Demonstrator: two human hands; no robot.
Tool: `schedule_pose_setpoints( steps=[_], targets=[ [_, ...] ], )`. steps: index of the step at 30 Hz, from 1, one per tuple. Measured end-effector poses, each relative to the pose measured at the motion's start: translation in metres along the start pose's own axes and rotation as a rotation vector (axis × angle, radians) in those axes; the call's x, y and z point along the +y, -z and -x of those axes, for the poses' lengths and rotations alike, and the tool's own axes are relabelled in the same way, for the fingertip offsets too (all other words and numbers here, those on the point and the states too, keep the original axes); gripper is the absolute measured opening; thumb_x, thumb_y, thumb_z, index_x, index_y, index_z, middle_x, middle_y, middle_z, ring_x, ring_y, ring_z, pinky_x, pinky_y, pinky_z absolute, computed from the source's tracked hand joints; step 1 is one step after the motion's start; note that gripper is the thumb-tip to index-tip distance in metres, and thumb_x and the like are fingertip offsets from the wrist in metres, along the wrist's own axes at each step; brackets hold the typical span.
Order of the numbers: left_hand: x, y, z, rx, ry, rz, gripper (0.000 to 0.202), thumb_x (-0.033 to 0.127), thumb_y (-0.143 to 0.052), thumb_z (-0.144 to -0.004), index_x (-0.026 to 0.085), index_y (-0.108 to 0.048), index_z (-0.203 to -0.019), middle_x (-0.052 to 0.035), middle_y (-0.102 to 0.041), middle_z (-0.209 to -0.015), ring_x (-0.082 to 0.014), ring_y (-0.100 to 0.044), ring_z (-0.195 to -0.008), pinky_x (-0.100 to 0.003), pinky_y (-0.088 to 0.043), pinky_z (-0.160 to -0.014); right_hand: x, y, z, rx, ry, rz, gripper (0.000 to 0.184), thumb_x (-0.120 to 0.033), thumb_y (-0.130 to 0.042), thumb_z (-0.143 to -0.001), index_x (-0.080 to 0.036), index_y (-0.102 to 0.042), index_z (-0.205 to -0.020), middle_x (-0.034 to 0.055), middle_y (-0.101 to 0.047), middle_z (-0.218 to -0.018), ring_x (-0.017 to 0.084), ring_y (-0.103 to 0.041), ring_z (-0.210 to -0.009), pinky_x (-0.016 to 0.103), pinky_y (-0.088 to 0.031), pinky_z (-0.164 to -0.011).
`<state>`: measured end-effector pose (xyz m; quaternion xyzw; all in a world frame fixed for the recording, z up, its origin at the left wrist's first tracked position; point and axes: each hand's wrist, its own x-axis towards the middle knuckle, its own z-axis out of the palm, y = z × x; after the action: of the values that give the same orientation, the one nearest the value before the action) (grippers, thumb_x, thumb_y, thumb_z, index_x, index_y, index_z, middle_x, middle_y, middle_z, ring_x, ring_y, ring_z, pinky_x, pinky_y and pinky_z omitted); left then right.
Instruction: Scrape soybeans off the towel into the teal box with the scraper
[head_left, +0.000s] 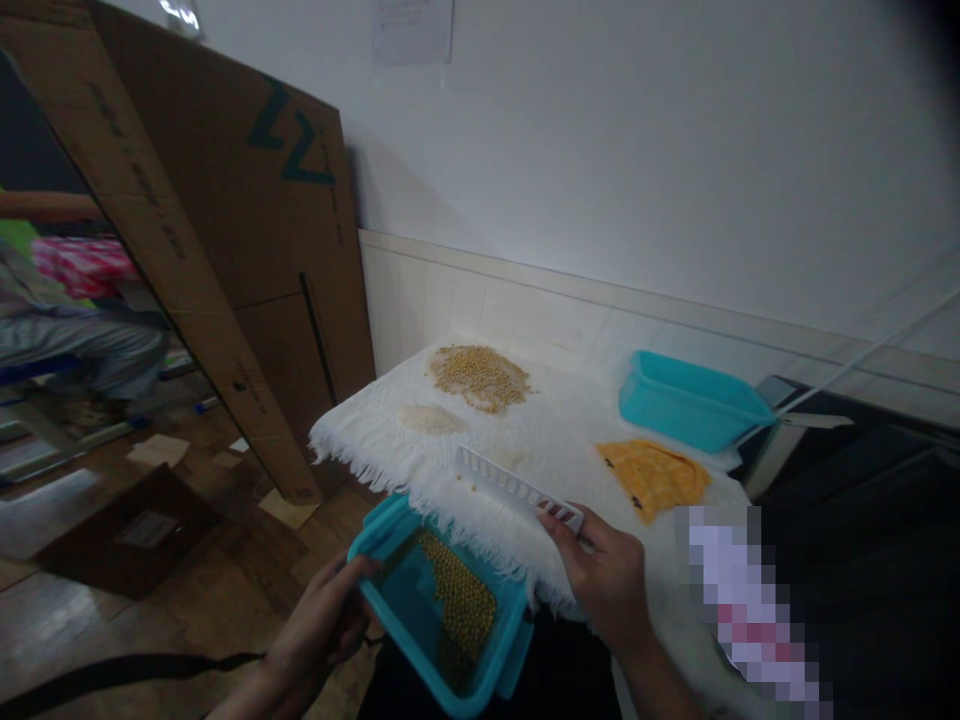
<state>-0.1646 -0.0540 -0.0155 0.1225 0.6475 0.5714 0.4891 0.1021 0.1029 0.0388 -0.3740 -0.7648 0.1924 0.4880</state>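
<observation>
My left hand (326, 615) grips the left rim of a turquoise plastic bin (411, 590), tilted below the table's front edge. Round yellow-green beans (469, 605) have gathered along its right side. Between the thumb and fingers of my right hand (609, 575) is a white slotted plastic strip (499, 475), its far end low over a white fringed cloth (559, 415). A few loose beans lie near the strip. Farther back on the cloth are a spread pile of yellowish beans (480, 378) and a smaller heap of pale grains (431, 419).
A second turquoise bin (686, 400) stands at the back right, with an orange cloth (656, 478) before it. A tall cardboard box (247, 220) rises at the left. Beyond it, a person's legs (90, 345) show. Another carton (127, 530) lies on the floor.
</observation>
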Motion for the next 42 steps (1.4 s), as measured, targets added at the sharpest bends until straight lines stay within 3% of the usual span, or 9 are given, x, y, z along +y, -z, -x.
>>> schedule_pose_setpoints(
  steps=[2, 7, 11, 17, 19, 25, 29, 36, 42],
  targets=[
    [-0.003, 0.003, -0.003, -0.004, -0.002, 0.003, 0.045, 0.063, -0.08, -0.068, 0.022, -0.068, -0.082, 0.0044, -0.059, -0.042, -0.0031, -0.029, -0.028, -0.014, -0.013, -0.03, -0.003, -0.001, 0.0, -0.024, 0.015, -0.015, 0.026, -0.039, -0.07, -0.1, -0.021, -0.088, -0.094, 0.0044, -0.087, -0.083, 0.021, -0.083, -0.067, 0.021, -0.062, -0.059],
    [-0.007, 0.01, -0.007, -0.001, 0.002, 0.013, 0.042, 0.061, -0.081, -0.069, 0.024, -0.063, -0.072, 0.005, -0.058, -0.042, -0.0032, -0.03, -0.029, -0.014, -0.014, -0.031, -0.021, 0.002, 0.006, -0.074, 0.048, -0.029, 0.026, -0.039, -0.069, -0.1, -0.026, -0.089, -0.092, 0.0021, -0.086, -0.081, 0.019, -0.083, -0.065, 0.02, -0.062, -0.061],
    [-0.01, 0.012, -0.01, -0.01, -0.003, 0.053, 0.04, 0.06, -0.081, -0.07, 0.024, -0.064, -0.072, 0.0084, -0.051, -0.04, -0.0034, -0.029, -0.028, -0.015, -0.014, -0.031, -0.024, 0.008, 0.017, -0.116, -0.044, -0.048, 0.03, -0.047, -0.068, -0.1, -0.028, -0.09, -0.093, 0.0022, -0.087, -0.083, 0.02, -0.084, -0.07, 0.021, -0.061, -0.059],
    [0.001, 0.008, -0.003, -0.025, 0.012, 0.054, 0.038, 0.057, -0.082, -0.072, 0.024, -0.064, -0.073, 0.0047, -0.061, -0.044, -0.0034, -0.031, -0.029, -0.015, -0.016, -0.032, 0.012, 0.021, 0.0, 0.254, -0.29, 0.245, 0.048, -0.064, -0.069, -0.093, -0.02, -0.089, -0.092, 0.0098, -0.087, -0.086, 0.027, -0.082, -0.074, 0.028, -0.057, -0.059],
    [0.004, 0.007, -0.002, -0.041, 0.021, 0.043, 0.038, 0.056, -0.083, -0.071, 0.024, -0.063, -0.072, 0.0035, -0.063, -0.046, -0.0031, -0.032, -0.03, -0.014, -0.018, -0.032, 0.023, 0.019, -0.013, 0.253, -0.286, 0.336, 0.056, -0.068, -0.064, -0.094, -0.018, -0.089, -0.09, 0.0112, -0.085, -0.08, 0.026, -0.078, -0.066, 0.029, -0.052, -0.055],
    [-0.01, 0.011, -0.01, 0.017, -0.001, 0.065, 0.039, 0.059, -0.082, -0.071, 0.024, -0.066, -0.076, 0.0053, -0.056, -0.041, -0.0037, -0.028, -0.028, -0.014, -0.014, -0.03, 0.024, -0.005, -0.026, 0.147, -0.088, 0.497, 0.076, -0.068, -0.036, -0.109, -0.015, -0.089, -0.098, 0.0147, -0.082, -0.074, 0.023, -0.074, -0.06, 0.03, -0.048, -0.06],
    [-0.014, 0.012, -0.011, 0.003, -0.014, 0.065, 0.039, 0.059, -0.082, -0.072, 0.025, -0.063, -0.073, 0.0043, -0.056, -0.043, -0.0039, -0.028, -0.029, -0.014, -0.015, -0.03, 0.014, -0.022, -0.023, 0.116, -0.018, 0.481, 0.073, -0.064, -0.035, -0.112, -0.015, -0.089, -0.104, 0.0147, -0.083, -0.075, 0.022, -0.073, -0.057, 0.03, -0.048, -0.06],
    [0.002, 0.007, 0.0, -0.012, 0.001, 0.044, 0.04, 0.058, -0.082, -0.067, 0.024, -0.065, -0.077, 0.0029, -0.059, -0.044, -0.0043, -0.03, -0.03, -0.016, -0.015, -0.032, 0.002, -0.052, -0.032, 0.083, 0.006, 0.415, 0.07, -0.056, -0.034, -0.113, -0.014, -0.089, -0.105, 0.0175, -0.083, -0.077, 0.024, -0.077, -0.06, 0.03, -0.048, -0.059],
    [0.013, 0.002, 0.009, -0.01, 0.025, 0.032, 0.043, 0.06, -0.085, -0.06, 0.025, -0.063, -0.073, 0.0056, -0.053, -0.039, -0.0043, -0.029, -0.031, -0.016, -0.016, -0.033, -0.015, -0.082, -0.035, 0.004, 0.042, 0.302, 0.06, -0.046, -0.038, -0.112, -0.013, -0.088, -0.105, 0.0187, -0.085, -0.084, 0.024, -0.079, -0.065, 0.028, -0.053, -0.062]
  ],
)
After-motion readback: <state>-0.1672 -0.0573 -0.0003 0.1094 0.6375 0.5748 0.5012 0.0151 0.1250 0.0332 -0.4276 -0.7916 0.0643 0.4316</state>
